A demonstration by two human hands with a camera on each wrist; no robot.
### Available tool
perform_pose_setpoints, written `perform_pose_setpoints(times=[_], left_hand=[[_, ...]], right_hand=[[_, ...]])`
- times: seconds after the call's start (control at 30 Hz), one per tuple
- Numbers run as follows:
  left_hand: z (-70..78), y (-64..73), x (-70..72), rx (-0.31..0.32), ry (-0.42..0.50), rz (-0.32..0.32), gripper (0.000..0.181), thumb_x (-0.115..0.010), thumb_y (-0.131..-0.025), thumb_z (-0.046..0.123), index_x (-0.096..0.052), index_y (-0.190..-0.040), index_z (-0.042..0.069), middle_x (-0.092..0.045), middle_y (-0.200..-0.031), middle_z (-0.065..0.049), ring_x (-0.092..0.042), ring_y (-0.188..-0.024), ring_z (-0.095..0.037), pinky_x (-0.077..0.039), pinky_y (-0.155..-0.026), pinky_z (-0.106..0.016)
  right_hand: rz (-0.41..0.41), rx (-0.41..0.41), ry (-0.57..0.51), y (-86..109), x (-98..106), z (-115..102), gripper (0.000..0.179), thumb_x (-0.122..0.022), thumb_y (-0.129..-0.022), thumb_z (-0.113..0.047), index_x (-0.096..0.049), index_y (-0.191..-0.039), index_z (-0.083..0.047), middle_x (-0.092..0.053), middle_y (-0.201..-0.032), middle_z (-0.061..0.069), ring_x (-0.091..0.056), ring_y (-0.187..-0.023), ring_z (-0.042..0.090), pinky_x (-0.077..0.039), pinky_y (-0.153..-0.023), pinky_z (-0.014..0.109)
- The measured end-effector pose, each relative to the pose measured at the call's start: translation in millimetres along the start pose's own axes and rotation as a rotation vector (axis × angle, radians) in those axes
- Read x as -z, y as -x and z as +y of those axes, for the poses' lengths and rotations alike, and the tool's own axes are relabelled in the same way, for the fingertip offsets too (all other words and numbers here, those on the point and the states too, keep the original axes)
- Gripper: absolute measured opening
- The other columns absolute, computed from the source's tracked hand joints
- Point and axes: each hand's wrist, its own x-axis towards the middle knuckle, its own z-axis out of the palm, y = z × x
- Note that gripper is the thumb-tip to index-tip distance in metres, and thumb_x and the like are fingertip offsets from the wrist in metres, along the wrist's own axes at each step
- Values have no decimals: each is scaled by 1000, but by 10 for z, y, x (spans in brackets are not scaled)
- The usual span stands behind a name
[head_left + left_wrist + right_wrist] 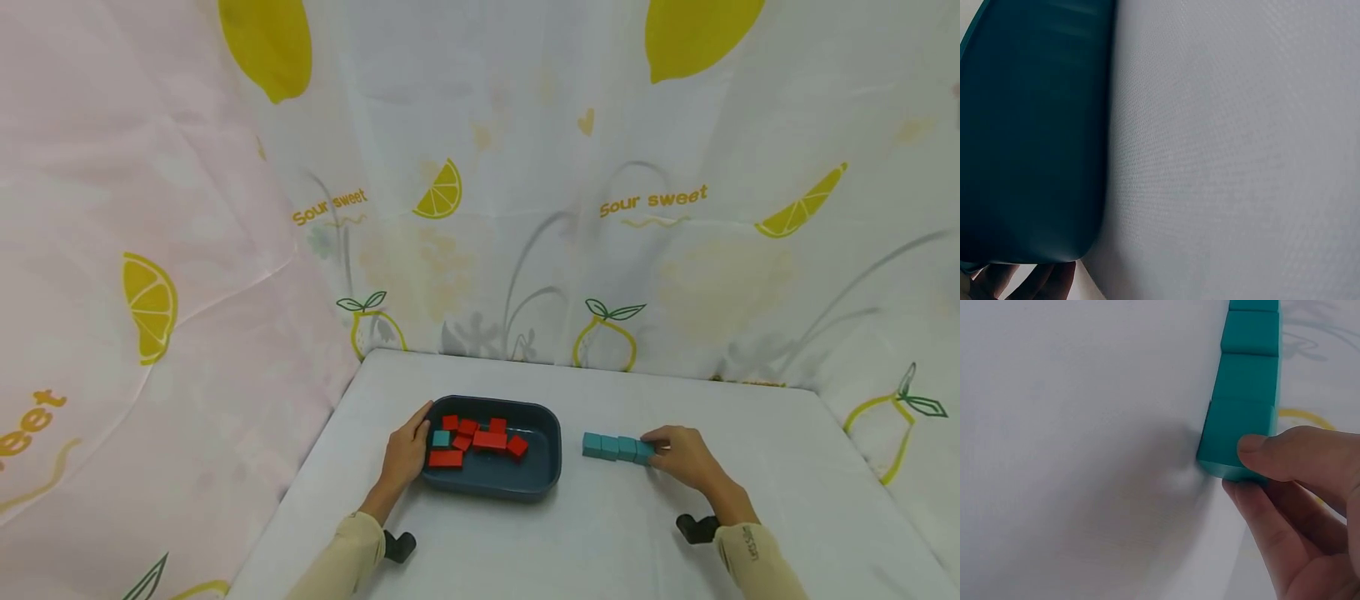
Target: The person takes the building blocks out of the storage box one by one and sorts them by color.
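Observation:
A dark blue tray [525, 492] stands left of centre on the table. My left hand [407, 450] grips its left end, thumb at the rim and fingers against the outer wall; in the left wrist view the fingers [1054, 281] show below the tray wall [1035, 137]. Several red blocks [490, 440] and one teal block [441, 438] lie inside. Right of the tray, several teal blocks [609, 447] form a straight row, touching end to end. My right hand [686, 457] pinches the nearest end block [1235, 434], thumb on top and fingers at its end face.
A white table [585, 542] carries everything, its back edge against a lemon-print cloth [510, 208]. Another cloth wall [187, 292] rises along the left side. Black wrist-worn pieces [697, 528] stick out beside both sleeves.

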Motion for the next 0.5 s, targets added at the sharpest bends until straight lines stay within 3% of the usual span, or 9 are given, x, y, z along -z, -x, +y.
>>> perform_pose_setpoints(times=[0.23, 0.5], left_hand=[[5, -2, -3, 9, 8, -6, 40, -47, -104, 16, -50, -144, 13, -52, -141, -12, -47, -132, -32, -36, -109, -50], [7, -7, 15, 18, 9, -10, 41, -46, -104, 17, -49, -145, 14, -51, -142, -12, -45, -133, -31, -35, -109, -49]], right_hand=[[-2, -10, -17, 10, -11, 9, 30, -72, -78, 4, -70, -107, 8, -68, -107, 21, -66, -98, 37, -57, -81, 46], [40, 75, -16, -52, 34, -41, 34, -75, -78, 0, -68, -111, 8, -67, -110, 22, -65, -100, 38, -57, -81, 44]])
